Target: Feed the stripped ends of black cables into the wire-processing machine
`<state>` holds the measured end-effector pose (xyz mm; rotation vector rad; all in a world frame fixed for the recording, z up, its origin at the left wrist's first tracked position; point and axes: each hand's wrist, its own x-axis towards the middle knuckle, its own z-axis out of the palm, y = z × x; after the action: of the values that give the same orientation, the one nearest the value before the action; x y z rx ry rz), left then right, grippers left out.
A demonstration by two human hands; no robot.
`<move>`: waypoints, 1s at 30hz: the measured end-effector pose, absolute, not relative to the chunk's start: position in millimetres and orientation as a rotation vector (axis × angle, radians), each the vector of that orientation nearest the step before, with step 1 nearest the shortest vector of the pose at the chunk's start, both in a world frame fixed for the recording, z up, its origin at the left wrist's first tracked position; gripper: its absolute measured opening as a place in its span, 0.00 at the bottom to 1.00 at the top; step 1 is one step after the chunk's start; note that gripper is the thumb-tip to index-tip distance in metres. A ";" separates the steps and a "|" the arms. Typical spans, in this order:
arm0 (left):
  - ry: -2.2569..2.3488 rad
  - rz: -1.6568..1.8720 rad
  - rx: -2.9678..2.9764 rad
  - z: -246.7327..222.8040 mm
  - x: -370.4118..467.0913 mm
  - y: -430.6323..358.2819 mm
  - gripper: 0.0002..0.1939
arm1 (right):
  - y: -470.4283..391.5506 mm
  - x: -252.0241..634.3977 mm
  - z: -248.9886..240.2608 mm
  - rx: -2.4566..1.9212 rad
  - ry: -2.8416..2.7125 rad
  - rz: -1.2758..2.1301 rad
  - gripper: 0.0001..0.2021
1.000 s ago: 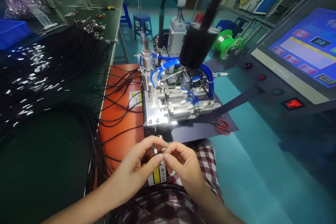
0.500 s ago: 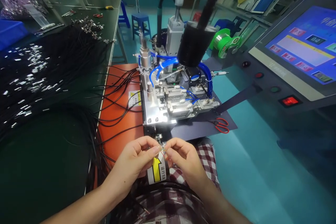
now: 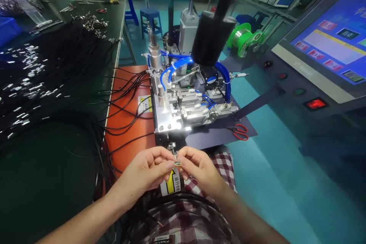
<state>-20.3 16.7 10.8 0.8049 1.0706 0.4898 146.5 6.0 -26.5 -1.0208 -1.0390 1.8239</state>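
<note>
Thin coloured wires (image 3: 177, 164), green and yellow among them, stretch between my fingertips in front of the machine. My left hand (image 3: 153, 167) pinches them from the left, thumb against forefinger. From the other side my right hand (image 3: 197, 164) pinches the wire ends, its thumb and fingers pressed together. Just below the hands is a white label (image 3: 174, 187) with a yellow arrow. Beyond them stands a metal machine (image 3: 183, 103) with blue air hoses, and a row of black cables (image 3: 131, 122) runs into its left side over an orange-red surface.
A large heap of black cables (image 3: 51, 72) covers the table at left. Red-handled scissors (image 3: 240, 132) lie on the dark plate right of the machine. A control screen (image 3: 331, 42) stands at right, and a green spool (image 3: 243, 40) sits behind. A black cylinder (image 3: 211, 38) hangs over the machine.
Both hands stay close together, with slight finger shifts on the wires. Green and yellow strands now show where a red one showed before. The whole view has shifted a little.
</note>
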 end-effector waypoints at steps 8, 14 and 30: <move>1.107 0.473 0.921 4.8 -18.3 15.4 0.12 | 21.6 163.4 -17.0 -1.043 -1.472 1.704 0.08; 1.179 0.509 0.953 -0.6 -15.3 13.1 0.12 | 20.7 163.1 -20.2 -1.094 -1.405 1.676 0.07; 1.108 0.394 1.060 4.8 -18.1 16.8 0.10 | 28.8 156.8 -17.6 -1.068 -1.547 1.534 0.04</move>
<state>-18.1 16.8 4.8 1.0602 1.1084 0.3942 156.8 28.8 -17.6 -1.0684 -1.5468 1.5341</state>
